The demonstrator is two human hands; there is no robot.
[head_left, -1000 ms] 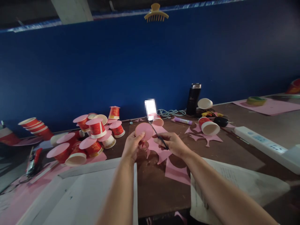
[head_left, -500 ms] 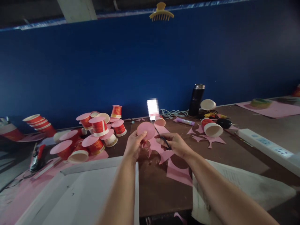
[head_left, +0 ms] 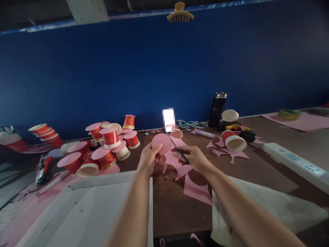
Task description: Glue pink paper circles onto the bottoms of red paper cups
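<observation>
Left hand (head_left: 148,158) pinching round pink paper disc (head_left: 163,140) over pink paper scraps (head_left: 174,160), right hand (head_left: 197,158) gripping black scissors (head_left: 183,156) – disc looks nearly trimmed, several red paper cups (head_left: 110,139) already disc-topped, 1 red-and-white paper cup (head_left: 235,143) looks bare.

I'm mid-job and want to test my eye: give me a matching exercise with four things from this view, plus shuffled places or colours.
Things:
1. pink disc
2. scissors
3. bottle
4. power strip

Places or colours:
A. held in the right hand
B. white, toward the right edge of the picture
C. held in the left hand
D. black with a silvery top

Right pairs: 1-C, 2-A, 3-D, 4-B
</observation>
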